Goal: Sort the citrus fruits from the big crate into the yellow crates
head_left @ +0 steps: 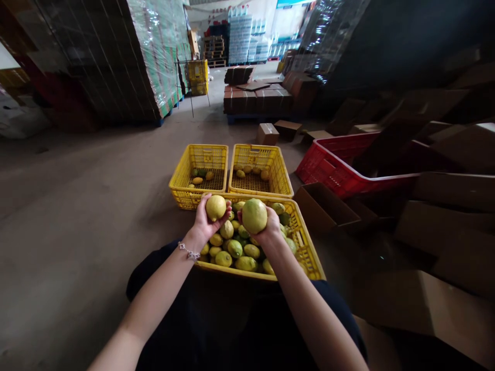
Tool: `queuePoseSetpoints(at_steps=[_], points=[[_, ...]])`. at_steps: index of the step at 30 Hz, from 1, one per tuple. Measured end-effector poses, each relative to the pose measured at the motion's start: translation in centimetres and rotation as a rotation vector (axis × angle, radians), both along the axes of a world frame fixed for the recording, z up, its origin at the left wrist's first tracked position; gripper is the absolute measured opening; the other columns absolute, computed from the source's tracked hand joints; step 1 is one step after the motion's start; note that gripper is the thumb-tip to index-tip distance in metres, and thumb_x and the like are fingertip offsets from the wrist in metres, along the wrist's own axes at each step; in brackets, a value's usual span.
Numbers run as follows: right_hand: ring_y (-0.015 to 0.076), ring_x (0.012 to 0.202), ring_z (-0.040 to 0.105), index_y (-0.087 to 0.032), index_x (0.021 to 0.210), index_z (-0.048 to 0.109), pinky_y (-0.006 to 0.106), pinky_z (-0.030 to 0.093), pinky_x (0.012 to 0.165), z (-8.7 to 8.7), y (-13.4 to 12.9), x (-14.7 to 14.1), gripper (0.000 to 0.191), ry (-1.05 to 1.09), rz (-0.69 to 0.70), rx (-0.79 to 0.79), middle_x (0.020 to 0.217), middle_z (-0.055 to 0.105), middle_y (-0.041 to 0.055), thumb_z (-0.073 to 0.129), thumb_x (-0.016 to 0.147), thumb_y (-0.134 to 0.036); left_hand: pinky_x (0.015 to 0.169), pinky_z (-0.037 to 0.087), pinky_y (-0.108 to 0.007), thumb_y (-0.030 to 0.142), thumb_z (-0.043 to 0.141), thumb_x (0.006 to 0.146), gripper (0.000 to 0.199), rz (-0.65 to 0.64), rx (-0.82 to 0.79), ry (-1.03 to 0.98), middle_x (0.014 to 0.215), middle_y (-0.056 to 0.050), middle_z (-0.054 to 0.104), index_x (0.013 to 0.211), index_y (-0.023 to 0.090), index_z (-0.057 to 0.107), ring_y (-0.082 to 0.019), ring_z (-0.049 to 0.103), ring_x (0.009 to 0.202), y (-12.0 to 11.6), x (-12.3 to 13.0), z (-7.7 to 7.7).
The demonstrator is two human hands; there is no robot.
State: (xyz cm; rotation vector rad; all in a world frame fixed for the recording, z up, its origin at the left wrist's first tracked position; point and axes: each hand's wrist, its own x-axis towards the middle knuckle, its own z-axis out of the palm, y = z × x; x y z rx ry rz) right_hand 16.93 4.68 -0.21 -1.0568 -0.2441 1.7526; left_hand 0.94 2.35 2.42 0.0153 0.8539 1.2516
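Note:
My left hand [203,219], with a bracelet at the wrist, holds a yellow lemon [215,207] in its curled fingers. In my right hand [270,225] rests a bigger, yellow-green lemon [254,216]. Both are held up side by side over a yellow plastic crate [309,247] filled with green and yellow lemons [235,249]. Beyond it stand two more yellow crates: the left crate [178,178] has a few yellow and green fruits on its floor, and the right crate [284,172] holds several yellowish ones. My hands hide part of the near crate's contents.
To the right lie a red crate [328,167], an open cardboard box [325,208] and many loose cartons [436,309]. Further off are a pallet of flat boxes [257,100] and a tall wrapped stack [158,51]. Concrete floor [96,206] extends on the left.

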Motion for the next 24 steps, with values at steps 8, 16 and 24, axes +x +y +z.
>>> queuePoseSetpoints(at_steps=[8, 16, 24], points=[[0.0189, 0.055, 0.066, -0.027, 0.084, 0.057, 0.038, 0.066, 0.063, 2.8, -0.9, -0.2, 0.012, 0.148, -0.174, -0.148, 0.062, 0.067, -0.0032, 0.048, 0.091, -0.028, 0.057, 0.063, -0.027, 0.03, 0.049, 0.103, 0.036, 0.173, -0.134, -0.018, 0.087, -0.01, 0.074, 0.132, 0.015, 0.065, -0.02, 0.073, 0.067, 0.2, 0.5, 0.7], [0.0223, 0.056, 0.068, -0.025, 0.09, 0.061, 0.042, 0.066, 0.062, 3.9, -1.2, -0.7, 0.021, 0.104, -0.199, -0.239, 0.058, 0.066, -0.0004, 0.041, 0.093, -0.025, 0.072, 0.068, -0.032, 0.024, 0.046, 0.105, 0.037, 0.143, -0.062, -0.056, 0.112, -0.017, 0.077, 0.136, 0.013, 0.063, -0.025, 0.078, 0.095, -0.6, 0.1, 0.6], [0.0208, 0.055, 0.066, -0.028, 0.087, 0.056, 0.043, 0.067, 0.061, 1.3, -0.4, 0.0, 0.011, 0.129, -0.128, -0.106, 0.061, 0.067, -0.0023, 0.046, 0.09, -0.031, 0.065, 0.065, -0.027, 0.032, 0.066, 0.097, 0.021, 0.2, -0.084, 0.015, 0.08, -0.005, 0.069, 0.11, 0.016, 0.067, -0.016, 0.072, 0.067, -0.1, 0.5, 1.5]])
